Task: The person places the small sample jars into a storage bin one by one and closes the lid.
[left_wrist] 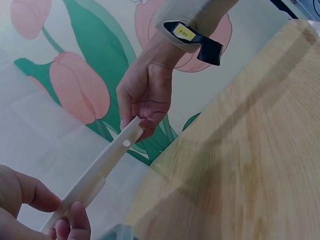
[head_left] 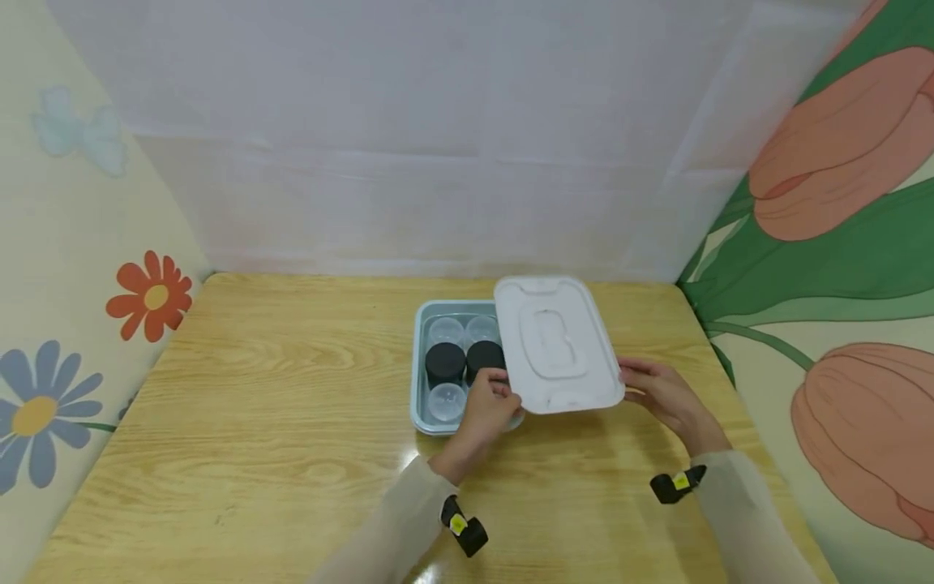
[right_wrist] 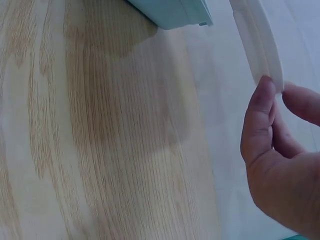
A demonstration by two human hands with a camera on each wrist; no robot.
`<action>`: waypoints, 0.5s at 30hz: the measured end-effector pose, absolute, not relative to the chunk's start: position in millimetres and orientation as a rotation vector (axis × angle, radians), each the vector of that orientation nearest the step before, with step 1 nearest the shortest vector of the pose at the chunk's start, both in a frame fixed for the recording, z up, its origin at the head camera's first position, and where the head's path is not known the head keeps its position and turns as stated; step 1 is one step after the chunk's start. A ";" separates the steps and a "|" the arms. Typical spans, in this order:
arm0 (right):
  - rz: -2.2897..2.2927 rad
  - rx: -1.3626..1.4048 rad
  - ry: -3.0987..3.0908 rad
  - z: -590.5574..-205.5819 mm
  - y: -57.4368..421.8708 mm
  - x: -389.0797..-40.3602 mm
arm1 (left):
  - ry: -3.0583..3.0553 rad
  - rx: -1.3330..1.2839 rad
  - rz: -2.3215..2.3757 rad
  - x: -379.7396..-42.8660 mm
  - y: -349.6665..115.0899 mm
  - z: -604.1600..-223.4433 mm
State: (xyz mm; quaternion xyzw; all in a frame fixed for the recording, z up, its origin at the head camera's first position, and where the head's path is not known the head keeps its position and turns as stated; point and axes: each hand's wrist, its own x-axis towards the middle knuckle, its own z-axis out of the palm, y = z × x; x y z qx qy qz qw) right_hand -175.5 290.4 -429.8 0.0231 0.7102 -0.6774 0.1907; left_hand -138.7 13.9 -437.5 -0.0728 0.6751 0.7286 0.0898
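Observation:
A white rectangular lid [head_left: 558, 345] is held up between both hands, over the right part of a pale blue plastic box [head_left: 417, 369]. My left hand [head_left: 487, 410] pinches its near left corner between thumb and fingers. At the right edge, my right hand [head_left: 667, 397] pinches the lid [right_wrist: 257, 42], thumb on one side and fingertips on the other. Inside the box stand round containers: black ones [head_left: 445, 362] in the middle and clear ones [head_left: 447, 401] in front and behind. The lid and left hand hide the box's right side.
The box stands on a wood-grain table [head_left: 277, 405], toward its back. A white sheet [head_left: 409, 162] hangs behind the table. Painted flower walls [head_left: 839, 308] flank it on both sides. Each wrist wears a black strap with a camera [head_left: 467, 531].

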 end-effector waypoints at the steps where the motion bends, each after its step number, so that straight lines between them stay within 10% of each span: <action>1: -1.919 0.058 1.980 -429.4 289.1 -175.6 | 2.019 -0.220 2.167 -138.9 12.3 -436.9; 15: -2.021 -0.006 1.837 -428.9 268.4 -177.0 | 2.141 -0.257 2.137 -146.9 -7.1 -435.7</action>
